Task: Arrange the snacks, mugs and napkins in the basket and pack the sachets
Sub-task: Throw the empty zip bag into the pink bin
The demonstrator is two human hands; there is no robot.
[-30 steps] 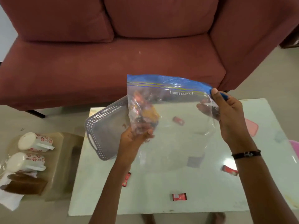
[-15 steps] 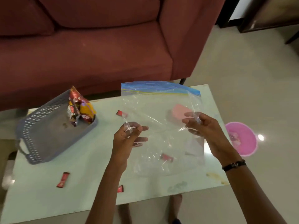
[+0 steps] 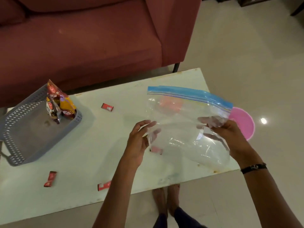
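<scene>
A clear zip bag [image 3: 185, 122] with a blue seal strip hangs over the right half of the pale table [image 3: 92, 145]. My left hand [image 3: 139, 140] pinches its left edge and my right hand [image 3: 228, 134] grips its right side. The bag looks empty. Snack packets [image 3: 57, 104] stand in the far corner of the grey perforated basket [image 3: 21, 134] at the table's left. Several small red sachets lie loose on the table: one [image 3: 107, 107] near the basket, one [image 3: 50, 179] at front left, one [image 3: 104, 185] by my left forearm, one [image 3: 156, 149] behind the bag.
A dark red sofa [image 3: 82, 38] stands close behind the table. A pink round bowl [image 3: 243, 122] sits on the tiled floor to the right of the table. A pink flat object [image 3: 171, 104] lies on the table behind the bag. My feet [image 3: 166, 199] show below the table's front edge.
The view has swung right and down. The bag has moved right and lower over the table's right half, tilting. The snack packets, seen through the bag a second ago, stand in the basket.
</scene>
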